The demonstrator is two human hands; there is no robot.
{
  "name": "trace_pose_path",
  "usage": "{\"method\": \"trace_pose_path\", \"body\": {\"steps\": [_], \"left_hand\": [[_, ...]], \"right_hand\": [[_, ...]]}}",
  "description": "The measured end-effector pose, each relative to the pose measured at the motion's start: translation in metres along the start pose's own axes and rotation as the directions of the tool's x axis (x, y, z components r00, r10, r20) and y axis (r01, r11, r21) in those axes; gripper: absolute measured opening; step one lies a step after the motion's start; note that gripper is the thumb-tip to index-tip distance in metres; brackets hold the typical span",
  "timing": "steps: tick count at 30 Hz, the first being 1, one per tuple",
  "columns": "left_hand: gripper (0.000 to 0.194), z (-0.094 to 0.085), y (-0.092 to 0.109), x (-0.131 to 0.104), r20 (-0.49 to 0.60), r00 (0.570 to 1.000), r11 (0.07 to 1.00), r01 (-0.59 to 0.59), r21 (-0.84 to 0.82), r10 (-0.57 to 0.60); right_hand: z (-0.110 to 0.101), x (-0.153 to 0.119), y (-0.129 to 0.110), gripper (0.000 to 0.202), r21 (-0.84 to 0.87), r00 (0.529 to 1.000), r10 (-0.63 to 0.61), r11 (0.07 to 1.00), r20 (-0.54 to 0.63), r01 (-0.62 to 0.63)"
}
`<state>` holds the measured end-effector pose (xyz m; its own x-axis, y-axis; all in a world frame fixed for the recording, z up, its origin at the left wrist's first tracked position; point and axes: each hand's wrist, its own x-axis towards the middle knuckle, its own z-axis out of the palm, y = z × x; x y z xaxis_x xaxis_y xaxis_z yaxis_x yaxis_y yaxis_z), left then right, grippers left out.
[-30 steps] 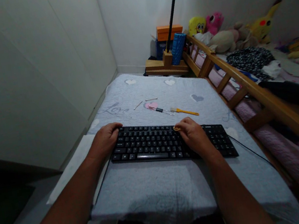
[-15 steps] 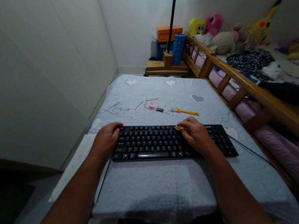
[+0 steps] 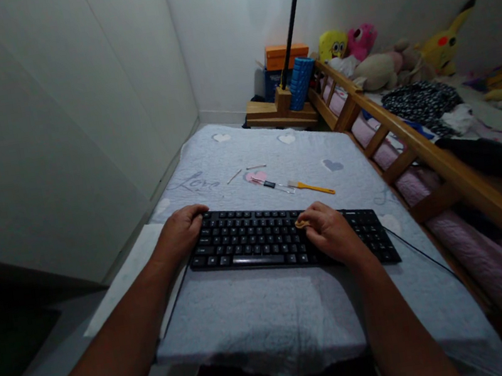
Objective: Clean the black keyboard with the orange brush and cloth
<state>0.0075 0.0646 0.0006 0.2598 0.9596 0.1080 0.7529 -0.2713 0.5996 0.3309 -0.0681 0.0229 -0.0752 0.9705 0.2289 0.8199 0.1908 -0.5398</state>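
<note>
The keyboard (image 3: 249, 237) looks plastic, the rail (image 3: 441, 159) glossy wood.

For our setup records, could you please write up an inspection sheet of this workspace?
Surface: pale cloth printed with hearts.
Things in use: black keyboard, lying on the cloth; small tan piece.
Clutter: yellow-handled brush, wire-ended tool and two thin sticks beyond the keyboard.
Hands: left hand touches the keyboard's left end; right hand pinches the tan piece over the keys.
Cables: black cable leaves the keyboard's right side.
Surroundings: wooden bed rail and plush toys to the right; orange box beyond.
</note>
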Motion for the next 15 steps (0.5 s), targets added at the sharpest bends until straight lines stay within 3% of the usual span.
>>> {"method": "trace_pose_path", "body": {"steps": [6,12,15], "left_hand": [[0.046,0.000,-0.001,0.000,0.008,1.000,1.000,-0.004,-0.003,0.004],[0.046,0.000,0.000,0.000,0.008,1.000,1.000,-0.010,0.005,0.009],[0.045,0.000,0.000,0.000,0.005,1.000,1.000,-0.006,0.007,0.006]], "right_hand": [[-0.010,-0.007,0.001,0.022,0.082,0.999,-0.007,0.997,0.051,0.003],[-0.005,0.003,0.014,0.020,0.003,0.977,0.053,0.999,-0.205,-0.053],[0.001,0.010,0.020,0.021,-0.024,0.967,0.057,0.998,-0.247,-0.065]]}}
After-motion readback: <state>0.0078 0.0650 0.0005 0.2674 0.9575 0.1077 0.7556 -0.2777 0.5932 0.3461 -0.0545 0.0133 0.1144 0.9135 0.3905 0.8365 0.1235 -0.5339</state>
